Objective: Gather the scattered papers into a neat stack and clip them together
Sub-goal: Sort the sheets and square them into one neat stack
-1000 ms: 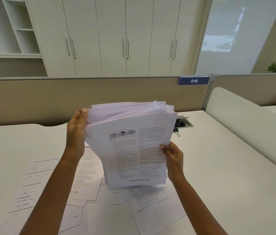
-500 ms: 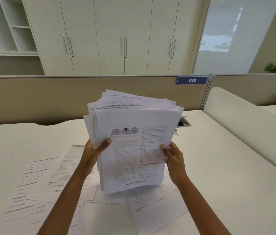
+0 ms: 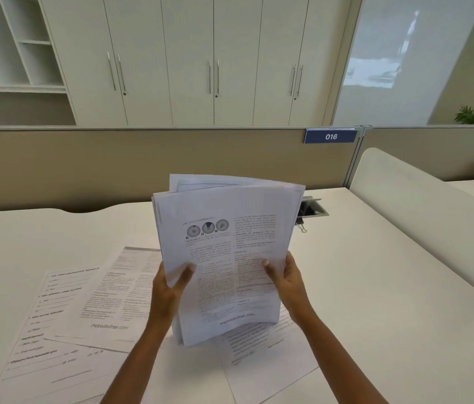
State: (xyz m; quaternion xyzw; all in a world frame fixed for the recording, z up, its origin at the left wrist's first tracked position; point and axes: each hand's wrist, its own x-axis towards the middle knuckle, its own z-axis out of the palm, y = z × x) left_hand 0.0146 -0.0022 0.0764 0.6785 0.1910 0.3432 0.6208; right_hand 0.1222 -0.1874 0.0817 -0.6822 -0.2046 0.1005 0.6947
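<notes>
On the left of the table (image 3: 390, 287) several loose sheets (image 3: 84, 301) lie flat and overlapping, not yet gathered. We judge they wait there because both our hands are busy with the bundle.

Our left hand (image 3: 168, 290) grips the left edge of the stack of papers (image 3: 230, 258), thumb on the front page and fingers behind. We hold the stack upright in front of us, above the middle of the table, most likely so that the sheets can drop level on their lower edge. Whether that edge touches the table we cannot tell. The top edges are uneven, with a few pages standing proud at the back.

Our right hand (image 3: 286, 282) grips the right edge at about the same height, thumb in front, so the two hands can square the sides between them. Another sheet (image 3: 264, 354) lies flat under and just right of the stack. Further right and behind, the binder clip (image 3: 301, 224) lies on the table, partly hidden by the stack and beside a cable port (image 3: 314, 209). It is within reach for clipping.

Compared with a second ago, our left hand has come down from the top left corner to the lower left edge. The right hand has kept its place, and the pages fan out less at the top.
</notes>
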